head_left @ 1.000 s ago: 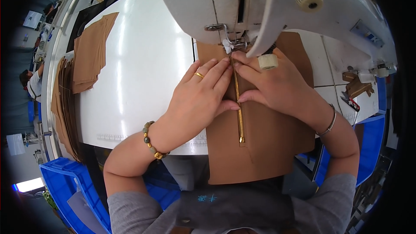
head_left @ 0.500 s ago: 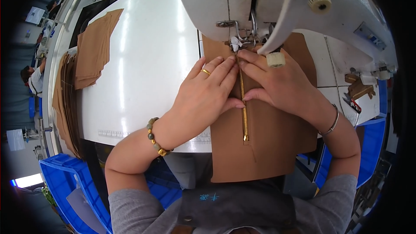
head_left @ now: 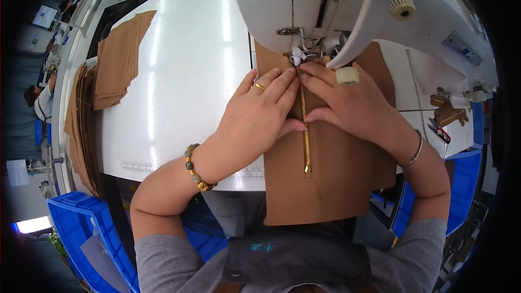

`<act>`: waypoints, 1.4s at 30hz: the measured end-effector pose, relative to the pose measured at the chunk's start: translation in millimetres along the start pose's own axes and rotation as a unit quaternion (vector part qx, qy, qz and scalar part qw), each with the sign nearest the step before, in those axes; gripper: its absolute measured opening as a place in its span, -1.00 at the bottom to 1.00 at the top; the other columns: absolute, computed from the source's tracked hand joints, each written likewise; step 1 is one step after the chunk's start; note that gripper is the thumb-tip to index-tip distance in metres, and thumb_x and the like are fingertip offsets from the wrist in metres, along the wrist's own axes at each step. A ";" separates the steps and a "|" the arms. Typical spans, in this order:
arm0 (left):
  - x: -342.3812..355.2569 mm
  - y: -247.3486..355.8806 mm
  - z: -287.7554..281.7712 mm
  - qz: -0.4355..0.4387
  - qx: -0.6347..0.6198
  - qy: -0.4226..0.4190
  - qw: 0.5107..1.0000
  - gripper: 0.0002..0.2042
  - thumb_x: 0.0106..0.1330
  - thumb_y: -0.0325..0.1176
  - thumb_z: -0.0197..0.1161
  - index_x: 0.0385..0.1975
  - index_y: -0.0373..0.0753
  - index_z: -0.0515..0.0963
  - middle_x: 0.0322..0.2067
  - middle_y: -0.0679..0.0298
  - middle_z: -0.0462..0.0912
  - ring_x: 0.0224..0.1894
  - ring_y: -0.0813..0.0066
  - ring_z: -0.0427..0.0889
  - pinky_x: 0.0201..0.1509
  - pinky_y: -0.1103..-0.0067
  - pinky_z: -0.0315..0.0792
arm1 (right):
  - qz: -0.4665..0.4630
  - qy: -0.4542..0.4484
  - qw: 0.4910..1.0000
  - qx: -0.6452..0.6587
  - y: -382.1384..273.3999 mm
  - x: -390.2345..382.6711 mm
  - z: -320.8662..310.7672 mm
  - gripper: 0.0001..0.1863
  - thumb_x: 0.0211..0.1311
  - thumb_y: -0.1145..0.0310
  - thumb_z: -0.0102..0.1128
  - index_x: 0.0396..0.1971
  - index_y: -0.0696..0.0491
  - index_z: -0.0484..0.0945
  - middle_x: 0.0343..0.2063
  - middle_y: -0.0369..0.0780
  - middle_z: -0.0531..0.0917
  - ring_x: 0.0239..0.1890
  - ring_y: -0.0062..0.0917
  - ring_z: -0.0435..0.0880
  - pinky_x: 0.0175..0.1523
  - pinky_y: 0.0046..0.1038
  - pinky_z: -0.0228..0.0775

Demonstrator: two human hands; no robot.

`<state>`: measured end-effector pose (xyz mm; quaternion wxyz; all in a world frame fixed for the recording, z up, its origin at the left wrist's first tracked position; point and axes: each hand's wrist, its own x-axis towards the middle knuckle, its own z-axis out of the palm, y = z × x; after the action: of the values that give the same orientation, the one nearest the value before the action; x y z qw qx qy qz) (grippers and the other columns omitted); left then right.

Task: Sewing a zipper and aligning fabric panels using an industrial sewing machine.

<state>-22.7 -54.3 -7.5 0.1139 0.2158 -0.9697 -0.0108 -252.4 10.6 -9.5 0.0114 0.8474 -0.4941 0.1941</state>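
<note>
A brown panel (head_left: 336,184), leather-like, lies under the sewing machine (head_left: 353,0) and hangs over the table's front edge. A gold-toothed zipper (head_left: 307,149) runs lengthwise in a slot in it, its pull near the lower end. My left hand (head_left: 260,103) lies flat on the panel left of the zipper, fingers stretched toward the presser foot (head_left: 298,57). On the other side my right hand (head_left: 347,97) rests with fingers extended, partly behind a white knob. Both thumbs touch the panel beside the zipper. The needle point is hidden.
Stacked brown pieces (head_left: 122,59) lie at the left of the white table (head_left: 173,76), with more (head_left: 81,125) beside them. Red-handled snips (head_left: 440,130) and brown scraps (head_left: 451,114) sit at right. Blue bins (head_left: 81,211) stand low on both sides. A person (head_left: 43,100) sits far left.
The panel has slid slightly away from me, toward the machine, and the zipper's lower end has moved with it. Both hands keep nearly the same places. A machine linkage stands differently.
</note>
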 end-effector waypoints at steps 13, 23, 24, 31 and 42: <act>0.4 -0.4 -0.5 -0.008 -0.003 0.005 1.000 -0.26 0.18 0.08 0.41 0.30 -0.28 0.52 0.33 0.17 0.53 0.39 0.19 0.49 0.46 0.14 0.34 | -0.051 0.085 0.991 -0.090 2.2 -0.8 2.8 -0.46 0.09 -0.08 0.43 -0.06 0.02 0.69 -0.26 -0.24 0.68 -0.10 -0.34 0.63 0.30 -0.18 0.41; -0.5 -0.3 2.2 -0.015 -0.009 0.025 1.000 -0.28 0.19 0.09 0.41 0.27 -0.26 0.55 0.28 0.19 0.59 0.37 0.19 0.53 0.43 0.18 0.39 | 0.050 0.024 0.983 -0.177 -16.7 -7.7 -1.4 -0.40 0.03 -0.18 0.45 -0.09 -0.01 0.66 -0.45 -0.32 0.54 -0.33 -0.46 0.55 -0.16 -0.37 0.42; -1.1 -0.8 2.6 -0.016 -0.012 0.024 1.000 -0.28 0.19 0.09 0.41 0.27 -0.26 0.55 0.28 0.19 0.59 0.37 0.19 0.53 0.43 0.18 0.39 | 0.040 0.031 0.989 -0.138 -24.4 -13.9 -8.2 -0.37 0.03 -0.17 0.45 -0.06 0.03 0.64 -0.40 -0.28 0.54 -0.32 -0.44 0.55 -0.14 -0.35 0.43; -1.7 -3.1 7.9 -0.010 -0.033 0.053 0.998 -0.33 0.22 0.02 0.43 0.26 -0.27 0.55 0.25 0.17 0.61 0.34 0.14 0.55 0.41 0.24 0.41 | -0.017 -0.104 0.991 0.088 -120.9 -80.3 -25.3 -0.23 0.11 -0.01 0.43 0.21 0.22 0.52 0.17 -0.05 0.60 0.17 -0.14 0.62 0.22 -0.20 0.52; -75.7 10.4 -32.4 -0.085 -0.069 0.123 0.986 -0.86 0.14 -0.45 0.48 -0.32 -0.22 0.69 -0.27 0.31 0.75 -0.27 0.30 0.70 -0.22 0.45 0.58 | 0.135 -0.066 0.877 0.455 -103.9 -106.9 -24.1 -0.56 0.51 0.30 0.09 0.27 0.19 0.57 0.36 -0.07 0.55 0.50 -0.14 0.39 0.61 -0.02 -0.01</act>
<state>47.0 -12.1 8.5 0.2458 0.2888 -0.9233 -0.0606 -219.3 157.9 -5.7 -0.4349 0.6946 -0.4607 0.3408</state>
